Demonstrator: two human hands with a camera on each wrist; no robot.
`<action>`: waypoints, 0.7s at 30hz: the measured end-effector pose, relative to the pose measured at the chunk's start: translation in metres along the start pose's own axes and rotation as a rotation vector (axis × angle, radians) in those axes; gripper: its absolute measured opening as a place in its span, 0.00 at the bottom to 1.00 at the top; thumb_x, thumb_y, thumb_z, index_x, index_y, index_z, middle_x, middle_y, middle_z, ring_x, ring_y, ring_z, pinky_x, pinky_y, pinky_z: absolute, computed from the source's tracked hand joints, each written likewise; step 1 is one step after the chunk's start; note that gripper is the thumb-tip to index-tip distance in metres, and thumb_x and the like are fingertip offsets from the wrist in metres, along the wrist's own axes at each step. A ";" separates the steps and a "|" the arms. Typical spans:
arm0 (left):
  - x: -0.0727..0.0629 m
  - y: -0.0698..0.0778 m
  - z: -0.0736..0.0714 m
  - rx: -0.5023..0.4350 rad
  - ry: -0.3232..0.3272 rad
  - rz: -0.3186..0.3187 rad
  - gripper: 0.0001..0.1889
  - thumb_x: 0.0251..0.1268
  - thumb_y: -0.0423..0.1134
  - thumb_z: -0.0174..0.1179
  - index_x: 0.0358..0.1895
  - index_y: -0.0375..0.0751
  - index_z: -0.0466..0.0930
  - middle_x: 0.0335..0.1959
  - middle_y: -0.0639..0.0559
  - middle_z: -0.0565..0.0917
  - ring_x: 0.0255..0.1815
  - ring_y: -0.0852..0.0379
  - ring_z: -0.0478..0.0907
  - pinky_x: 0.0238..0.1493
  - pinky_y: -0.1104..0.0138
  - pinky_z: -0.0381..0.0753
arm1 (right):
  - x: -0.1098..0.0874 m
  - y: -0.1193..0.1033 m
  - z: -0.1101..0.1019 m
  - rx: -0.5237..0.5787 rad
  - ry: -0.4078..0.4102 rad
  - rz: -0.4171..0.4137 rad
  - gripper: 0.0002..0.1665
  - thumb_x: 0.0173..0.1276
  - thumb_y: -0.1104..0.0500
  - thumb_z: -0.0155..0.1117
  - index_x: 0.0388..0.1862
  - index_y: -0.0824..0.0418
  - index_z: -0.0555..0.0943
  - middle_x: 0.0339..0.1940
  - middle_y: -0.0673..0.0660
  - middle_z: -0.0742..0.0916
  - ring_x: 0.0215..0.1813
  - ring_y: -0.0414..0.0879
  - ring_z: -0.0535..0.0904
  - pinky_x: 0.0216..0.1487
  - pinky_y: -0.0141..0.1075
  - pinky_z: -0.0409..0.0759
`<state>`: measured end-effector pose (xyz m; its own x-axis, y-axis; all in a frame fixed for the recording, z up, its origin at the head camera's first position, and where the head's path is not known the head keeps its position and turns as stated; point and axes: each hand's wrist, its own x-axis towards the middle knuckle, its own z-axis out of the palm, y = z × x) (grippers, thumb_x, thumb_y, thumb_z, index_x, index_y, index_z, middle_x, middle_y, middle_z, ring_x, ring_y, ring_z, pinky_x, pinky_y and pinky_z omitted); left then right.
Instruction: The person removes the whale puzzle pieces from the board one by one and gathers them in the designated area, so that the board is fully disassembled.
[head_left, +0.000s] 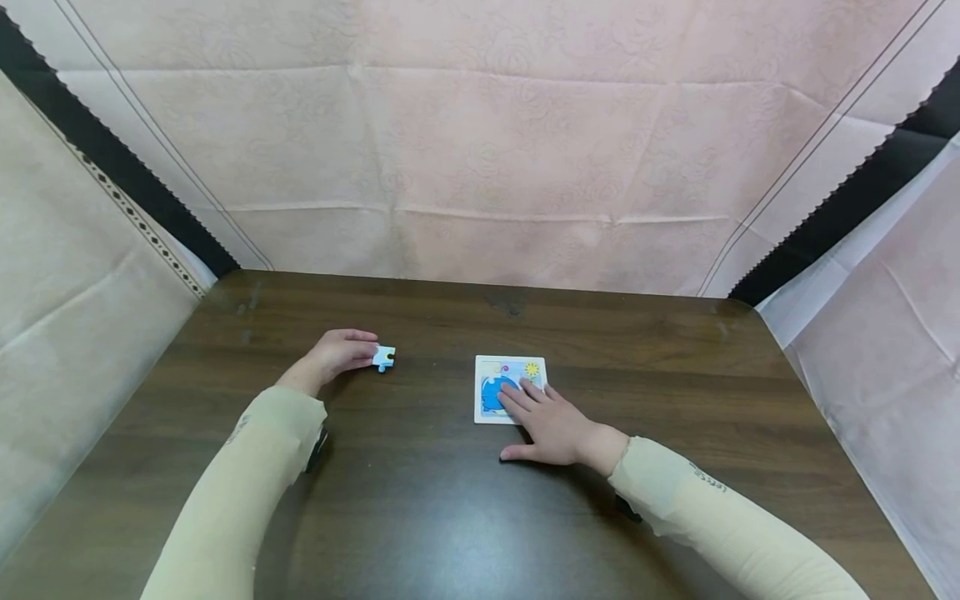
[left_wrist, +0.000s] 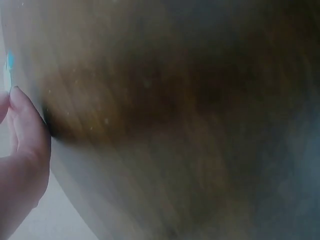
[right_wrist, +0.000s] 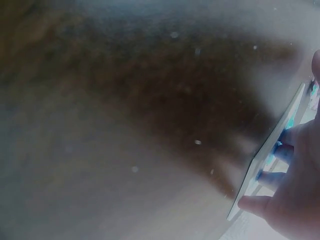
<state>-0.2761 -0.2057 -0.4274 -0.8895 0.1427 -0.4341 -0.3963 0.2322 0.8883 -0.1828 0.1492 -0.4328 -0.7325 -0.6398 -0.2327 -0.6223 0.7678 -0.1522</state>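
In the head view my left hand point(head_left: 337, 357) pinches a small light-blue jigsaw piece point(head_left: 383, 358) by its left edge, over the left part of the table. The left wrist view catches that piece point(left_wrist: 9, 62) at its edge, between thumb and fingertips. A square jigsaw puzzle point(head_left: 486, 393) with a white border lies right of centre, showing a blue figure and a yellow sun. My right hand point(head_left: 553, 429) rests straight fingers on its lower right, covering that corner, with the thumb off to the side. From the right wrist, the puzzle point(right_wrist: 270, 142) appears edge-on under the fingers.
Both things are on a dark brown wooden table point(head_left: 420, 475) with a glossy top. A pale cloth point(head_left: 525, 150) hangs behind the far edge, and more cloth point(head_left: 892, 292) with black trim closes off the sides.
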 end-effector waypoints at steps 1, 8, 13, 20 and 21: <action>0.000 -0.001 0.001 0.015 0.008 0.009 0.26 0.66 0.31 0.55 0.64 0.24 0.60 0.43 0.48 0.76 0.32 0.69 0.76 0.42 0.76 0.81 | 0.000 0.000 0.000 0.002 -0.001 -0.001 0.51 0.62 0.28 0.48 0.75 0.56 0.53 0.76 0.54 0.58 0.77 0.56 0.48 0.72 0.59 0.53; 0.000 0.000 0.009 0.186 0.109 0.057 0.21 0.64 0.30 0.56 0.58 0.22 0.68 0.49 0.35 0.77 0.29 0.69 0.76 0.37 0.75 0.82 | 0.000 0.000 0.000 -0.003 -0.008 0.001 0.51 0.62 0.27 0.48 0.75 0.55 0.53 0.77 0.54 0.57 0.77 0.56 0.48 0.72 0.59 0.52; 0.001 -0.001 0.014 0.214 0.136 0.069 0.19 0.63 0.29 0.55 0.56 0.22 0.70 0.46 0.36 0.78 0.29 0.67 0.76 0.37 0.75 0.82 | 0.000 0.001 0.001 0.000 -0.005 -0.004 0.51 0.62 0.28 0.48 0.75 0.55 0.53 0.77 0.54 0.57 0.77 0.56 0.48 0.72 0.58 0.52; 0.001 0.001 0.014 0.222 0.132 0.080 0.19 0.63 0.29 0.55 0.56 0.22 0.70 0.44 0.38 0.80 0.32 0.65 0.77 0.38 0.74 0.82 | 0.000 0.001 0.000 0.005 -0.003 -0.006 0.51 0.62 0.28 0.47 0.75 0.55 0.53 0.76 0.54 0.57 0.77 0.56 0.48 0.72 0.58 0.52; 0.001 0.001 0.014 0.225 0.128 0.079 0.19 0.64 0.29 0.54 0.56 0.22 0.70 0.45 0.37 0.79 0.32 0.65 0.77 0.38 0.74 0.82 | 0.000 0.001 0.000 0.013 -0.004 -0.004 0.50 0.63 0.28 0.47 0.75 0.55 0.53 0.76 0.54 0.57 0.77 0.56 0.47 0.72 0.58 0.52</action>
<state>-0.2742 -0.1922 -0.4288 -0.9426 0.0496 -0.3301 -0.2771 0.4352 0.8566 -0.1836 0.1502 -0.4332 -0.7288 -0.6426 -0.2364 -0.6214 0.7658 -0.1657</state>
